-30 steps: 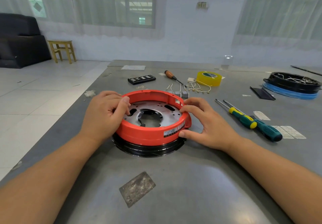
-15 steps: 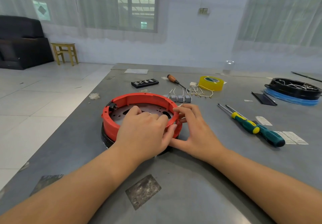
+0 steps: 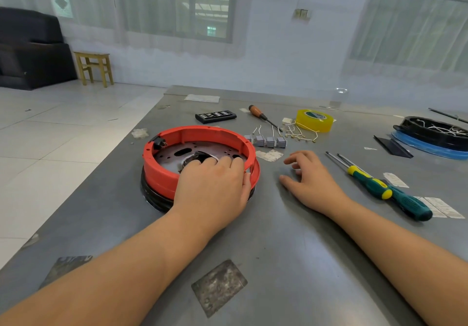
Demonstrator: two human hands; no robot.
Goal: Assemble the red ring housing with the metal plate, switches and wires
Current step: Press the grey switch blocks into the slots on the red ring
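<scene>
The red ring [image 3: 162, 171] sits on the left half of the grey table [image 3: 291, 249], stacked on a black round base [image 3: 149, 194] that shows under its near-left side. It is a low plastic hoop with a ribbed inner wall, and a small black switch [image 3: 159, 143] is fitted into its far-left wall. Inside lies the metal plate [image 3: 174, 157], flat and pierced with slots and small holes around a round middle opening.

The left hand [image 3: 215, 186] lies across the near-right part of the ring, palm down, with its fingers [image 3: 222, 162] bent over the rim onto the plate and the thumb against the outer wall, so it grips that side of the ring.

Just beyond the ring on the right stands a row of four small grey switches [image 3: 268, 141] with thin wires sticking up, and behind them a loose tangle of wires [image 3: 301, 133] beside a yellow roll of tape [image 3: 314, 120]. An orange-handled screwdriver [image 3: 260, 115] and a black strip [image 3: 215, 116] lie farther back.

The right hand [image 3: 312, 178] rests on the table clear of the ring, its fingers loosely curled and holding nothing. To its right lie two green-handled screwdrivers [image 3: 387, 194] side by side.

At the far right edge a black round tray [image 3: 415, 135] on a blue ring holds a pile of white wires [image 3: 445, 129].
</scene>
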